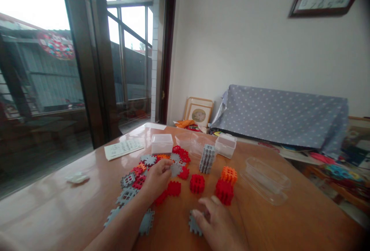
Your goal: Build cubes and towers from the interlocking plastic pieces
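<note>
My left hand is closed around a gray waffle tile, holding it by its edge just above the table. All around this hand lie loose red and gray tiles. My right hand lies flat and relaxed, its fingers pressing on another gray tile near me. Just beyond this hand stand a red cube and an orange-and-red stack; farther away stands a gray stack.
</note>
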A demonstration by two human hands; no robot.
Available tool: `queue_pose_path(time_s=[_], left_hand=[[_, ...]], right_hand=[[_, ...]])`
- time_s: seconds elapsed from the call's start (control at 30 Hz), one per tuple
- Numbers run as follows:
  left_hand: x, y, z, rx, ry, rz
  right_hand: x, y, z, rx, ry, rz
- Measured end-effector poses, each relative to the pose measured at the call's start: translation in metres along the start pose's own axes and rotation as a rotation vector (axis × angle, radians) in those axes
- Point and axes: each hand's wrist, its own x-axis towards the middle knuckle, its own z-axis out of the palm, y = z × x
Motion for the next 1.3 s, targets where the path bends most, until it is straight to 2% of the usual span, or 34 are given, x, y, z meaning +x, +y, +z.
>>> queue_pose_path(time_s=[0.07, 0.13, 0.2, 0.27, 0.4, 0.6, 0.73, 0.83, 0.93, 1.03, 1.13, 1.3], left_hand=[[-0.005, 0.004, 0.006, -0.193, -0.115, 0.006], [-0.014, 0.012, 0.012, -0.328, -0.247, 0.024], [-0.023, 0.020, 0.019, -0.410, -0.365, 0.015], [-0.031, 0.026, 0.026, -0.479, -0.455, 0.030], [-0.038, 0.028, 0.032, -0.585, -0.529, 0.032], [-0.042, 0.031, 0.035, -0.700, -0.600, -0.022], [-0.045, 0.033, 0.039, -0.692, -0.618, -0.006], [-0.043, 0.030, 0.038, -0.529, -0.559, 0.040], [-0.036, 0.025, 0.031, -0.252, -0.403, 0.088], [-0.028, 0.020, 0.024, -0.140, -0.310, 0.077], [-0.024, 0.016, 0.021, -0.094, -0.305, 0.087], [-0.024, 0.011, 0.024, 0.006, -0.297, 0.142]], right_hand=[[0.003, 0.002, -0.001, 0.136, 0.085, -0.017], [0.006, 0.004, -0.004, 0.319, 0.119, -0.010], [0.007, 0.006, -0.009, 0.517, 0.083, 0.016], [0.007, 0.006, -0.015, 0.672, -0.008, 0.026], [0.005, 0.002, -0.024, 0.760, -0.197, -0.027], [0.004, -0.006, -0.025, 0.720, -0.286, -0.012], [0.005, -0.002, -0.026, 0.743, -0.334, -0.007], [0.004, 0.007, -0.025, 0.689, -0.322, 0.000], [0.003, 0.014, -0.023, 0.424, -0.194, -0.003], [0.000, 0.015, -0.022, 0.104, -0.129, -0.030], [-0.002, 0.011, -0.023, -0.047, -0.179, -0.042], [-0.003, 0.008, -0.023, -0.108, -0.183, -0.051]])
